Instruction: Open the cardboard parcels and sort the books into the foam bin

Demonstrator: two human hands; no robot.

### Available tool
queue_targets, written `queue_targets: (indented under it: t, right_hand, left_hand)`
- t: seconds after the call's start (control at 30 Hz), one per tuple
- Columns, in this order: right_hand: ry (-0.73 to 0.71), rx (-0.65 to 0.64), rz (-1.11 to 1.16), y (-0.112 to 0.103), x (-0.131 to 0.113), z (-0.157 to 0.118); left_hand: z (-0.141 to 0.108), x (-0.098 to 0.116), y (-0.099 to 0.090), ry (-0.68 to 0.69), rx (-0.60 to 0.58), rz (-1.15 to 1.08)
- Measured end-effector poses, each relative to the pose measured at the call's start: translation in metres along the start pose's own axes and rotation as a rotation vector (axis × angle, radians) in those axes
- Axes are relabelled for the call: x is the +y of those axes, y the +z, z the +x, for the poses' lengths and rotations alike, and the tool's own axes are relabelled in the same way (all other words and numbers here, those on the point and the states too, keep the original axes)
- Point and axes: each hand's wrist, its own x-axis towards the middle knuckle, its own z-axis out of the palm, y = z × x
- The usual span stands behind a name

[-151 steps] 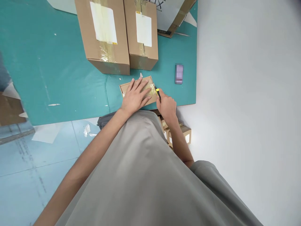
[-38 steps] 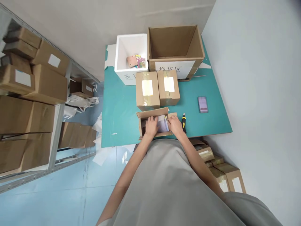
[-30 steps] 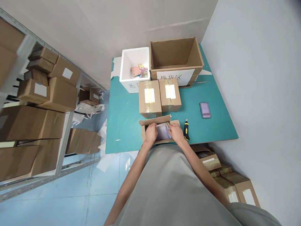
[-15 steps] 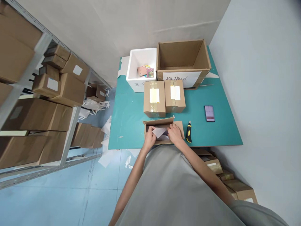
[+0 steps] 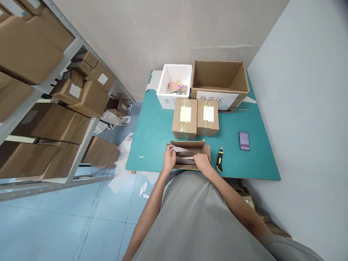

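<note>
An open cardboard box (image 5: 187, 167) stands at the table's near edge, its far flap raised. My left hand (image 5: 169, 158) is closed at the box's left end, pinching a sheet of white paper (image 5: 182, 149) that stretches across the opening. At the right end, my right hand (image 5: 201, 161) is curled inside the box; a thin pale strip (image 5: 187, 158) runs up to its fingers, which hide what they grip. Beneath the paper lies something greyish that I cannot identify. A black and yellow utility knife (image 5: 219, 159) rests right of the box, blade extended.
Two taped boxes (image 5: 184, 126) (image 5: 208, 125) sit just beyond. Behind them are a white foam bin (image 5: 168, 101) holding small colourful packets and a large open carton (image 5: 239, 87). A phone (image 5: 244, 140) lies on the right. Shelves of cartons (image 5: 89, 98) line the left.
My left hand has moved slightly left, drawing the paper out flatter across the box. My right hand has closed more, and a pale strip now shows beside it. The view has shifted a little.
</note>
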Motion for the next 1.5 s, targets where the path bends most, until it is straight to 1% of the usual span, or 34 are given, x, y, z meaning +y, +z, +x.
queue_targets:
  t: [0.1, 0.17, 0.27, 0.3, 0.37, 0.43, 0.53, 0.6, 0.63, 0.7, 0.77, 0.8, 0.83, 0.9, 0.93, 0.97, 1.0, 1.03, 1.07, 1.1, 1.17, 1.2, 1.23, 1.27, 1.33, 1.37, 1.4, 1.43, 1.47, 1.5]
  right_hand:
    - [-0.009, 0.057, 0.010, -0.023, 0.007, -0.023]
    - [-0.031, 0.156, 0.127, -0.044, 0.021, -0.039]
    - [-0.077, 0.354, 0.471, -0.073, 0.046, -0.059]
    - [-0.084, 0.412, 0.613, -0.082, 0.052, -0.064]
    - [-0.075, 0.512, 0.918, -0.095, 0.054, -0.068]
    - [-0.037, 0.603, 1.208, -0.103, 0.043, -0.065]
    - [0.015, 0.709, 1.551, -0.106, 0.012, -0.051]
    - [0.025, 0.747, 1.709, -0.105, -0.010, -0.040]
    - [0.021, 0.753, 1.754, -0.104, -0.018, -0.036]
    - [0.005, 0.733, 1.760, -0.104, -0.028, -0.030]
    - [-0.007, 0.732, 1.654, -0.106, -0.030, -0.029]
    - [0.002, 0.778, 1.564, -0.108, -0.029, -0.029]
    - [0.021, 0.854, 1.459, -0.110, -0.028, -0.031]
    - [0.048, 0.997, 1.266, -0.113, -0.028, -0.035]
    - [0.033, 1.012, 1.213, -0.114, -0.030, -0.036]
    - [-0.005, 0.981, 1.200, -0.113, -0.033, -0.037]
    - [-0.059, 0.918, 1.221, -0.113, -0.037, -0.038]
    - [-0.106, 0.857, 1.259, -0.111, -0.041, -0.038]
    - [-0.126, 0.822, 1.297, -0.110, -0.045, -0.037]
    - [-0.114, 0.822, 1.323, -0.108, -0.047, -0.036]
    - [-0.012, 0.896, 1.350, -0.107, -0.047, -0.034]
    - [0.038, 0.930, 1.363, -0.107, -0.044, -0.034]
    - [0.067, 0.951, 1.385, -0.107, -0.040, -0.034]
    - [0.071, 0.951, 1.423, -0.107, -0.035, -0.035]
    - [0.031, 0.903, 1.530, -0.108, -0.026, -0.037]
    - [0.003, 0.867, 1.580, -0.108, -0.023, -0.038]
    - [-0.017, 0.836, 1.619, -0.108, -0.021, -0.038]
    - [-0.034, 0.807, 1.642, -0.107, -0.020, -0.038]
    - [-0.052, 0.782, 1.645, -0.106, -0.021, -0.038]
    - [-0.070, 0.765, 1.624, -0.105, -0.021, -0.037]
  left_hand:
    - [0.007, 0.003, -0.006, 0.011, -0.056, -0.099]
    - [0.014, 0.007, -0.013, -0.049, -0.070, -0.223]
    - [0.024, 0.016, -0.027, -0.160, -0.066, -0.440]
    - [0.026, 0.022, -0.031, -0.171, -0.073, -0.496]
    - [0.029, 0.037, -0.039, -0.132, -0.100, -0.557]
    - [0.027, 0.058, -0.044, -0.042, -0.140, -0.580]
    - [0.018, 0.090, -0.043, 0.081, -0.237, -0.644]
    - [0.012, 0.105, -0.038, 0.095, -0.275, -0.687]
    - [0.010, 0.111, -0.036, 0.086, -0.260, -0.698]
    - [0.007, 0.118, -0.031, 0.058, -0.187, -0.700]
    - [0.006, 0.120, -0.030, 0.042, -0.108, -0.698]
    - [0.006, 0.121, -0.030, 0.046, -0.074, -0.689]
    - [0.005, 0.121, -0.030, 0.057, -0.037, -0.666]
    - [0.001, 0.121, -0.029, 0.111, 0.064, -0.572]
    - [-0.002, 0.121, -0.028, 0.159, 0.120, -0.508]
    - [-0.005, 0.120, -0.026, 0.226, 0.161, -0.439]
    - [-0.009, 0.121, -0.023, 0.308, 0.183, -0.369]
    - [-0.013, 0.121, -0.020, 0.399, 0.185, -0.301]
    - [-0.018, 0.122, -0.017, 0.489, 0.169, -0.236]
    - [-0.021, 0.123, -0.014, 0.570, 0.137, -0.175]
    - [-0.027, 0.125, -0.011, 0.672, 0.046, -0.092]
    - [-0.028, 0.126, -0.011, 0.687, 0.012, -0.079]
    - [-0.027, 0.126, -0.012, 0.675, 0.002, -0.084]
    - [-0.026, 0.125, -0.013, 0.635, 0.023, -0.107]
    - [-0.019, 0.122, -0.016, 0.467, 0.116, -0.212]
    - [-0.015, 0.119, -0.017, 0.355, 0.129, -0.295]
    - [-0.012, 0.117, -0.018, 0.242, 0.092, -0.394]
    - [-0.009, 0.114, -0.019, 0.141, 0.014, -0.498]
    - [-0.006, 0.112, -0.019, 0.061, -0.073, -0.592]
    - [-0.005, 0.110, -0.020, 0.006, -0.134, -0.661]
